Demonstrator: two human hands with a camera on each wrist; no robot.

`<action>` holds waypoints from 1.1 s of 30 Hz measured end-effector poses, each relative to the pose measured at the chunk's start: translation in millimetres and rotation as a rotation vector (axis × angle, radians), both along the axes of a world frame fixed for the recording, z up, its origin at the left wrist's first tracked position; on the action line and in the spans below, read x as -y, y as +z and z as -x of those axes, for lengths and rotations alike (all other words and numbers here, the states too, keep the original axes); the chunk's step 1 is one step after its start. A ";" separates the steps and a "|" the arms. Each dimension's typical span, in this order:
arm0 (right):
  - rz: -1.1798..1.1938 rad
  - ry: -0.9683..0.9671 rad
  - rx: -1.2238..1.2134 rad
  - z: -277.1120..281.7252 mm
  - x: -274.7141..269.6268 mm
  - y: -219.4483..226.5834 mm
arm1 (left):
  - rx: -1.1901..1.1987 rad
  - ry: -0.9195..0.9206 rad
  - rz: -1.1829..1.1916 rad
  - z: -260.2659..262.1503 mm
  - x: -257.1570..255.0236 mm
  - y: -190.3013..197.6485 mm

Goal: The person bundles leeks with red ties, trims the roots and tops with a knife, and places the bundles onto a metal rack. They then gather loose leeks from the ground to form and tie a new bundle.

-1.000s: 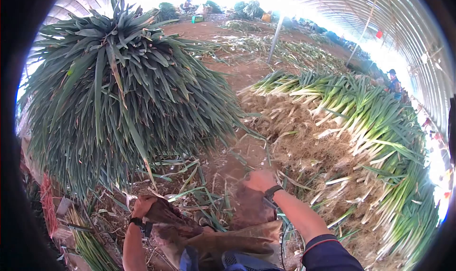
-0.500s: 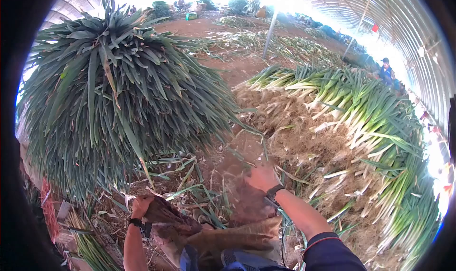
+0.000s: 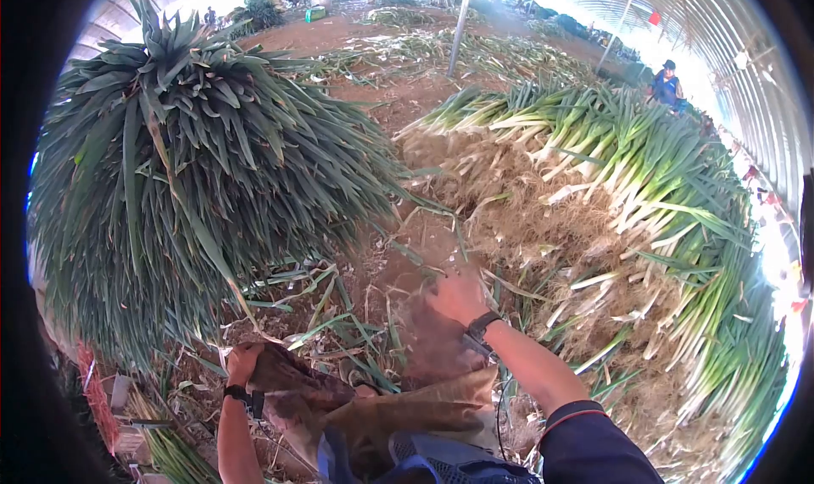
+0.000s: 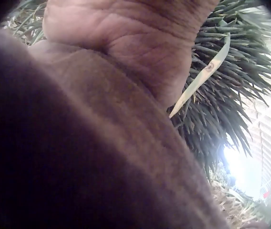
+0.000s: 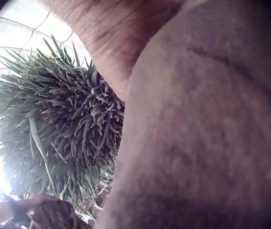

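Observation:
Brown, stained cloth (image 3: pixel 365 416) covers the person's lap and knees. My left hand (image 3: pixel 243 363) rests at the cloth over the left knee, its fingers bent over the edge. Farther forward, my right hand (image 3: pixel 458 297) rests at the cloth over the right knee, with blurred fingertips. The left wrist view has the heel of the palm against brown cloth (image 4: pixel 111 100); the right wrist view has the same against a rounded stretch of cloth (image 5: pixel 197 129). Both wrist views hide the fingers. A large stack of green leeks (image 3: pixel 203 170) stands ahead on the left, leaf ends outward.
A long row of leeks (image 3: pixel 670 204) with pale stems and matted roots (image 3: pixel 543 221) curves along the right. Loose leaves litter the soil (image 3: pixel 390 272). A smaller green bundle (image 3: pixel 174 450) lies at lower left. Behind are a metal pole (image 3: pixel 460 28) and another person (image 3: pixel 666 84).
The head view has shifted, so the stack and leek row sit farther left and higher. Both hands keep their places at the knees.

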State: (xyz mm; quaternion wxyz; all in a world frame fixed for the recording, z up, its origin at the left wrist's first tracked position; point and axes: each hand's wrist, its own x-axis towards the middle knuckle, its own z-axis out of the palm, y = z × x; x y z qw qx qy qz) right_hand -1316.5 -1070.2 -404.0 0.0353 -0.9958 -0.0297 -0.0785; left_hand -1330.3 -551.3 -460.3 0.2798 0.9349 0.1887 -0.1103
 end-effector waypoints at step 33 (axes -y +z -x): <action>0.017 0.006 -0.038 -1.2 -17.8 5.2 | 0.010 0.054 -0.034 10.0 1.7 6.6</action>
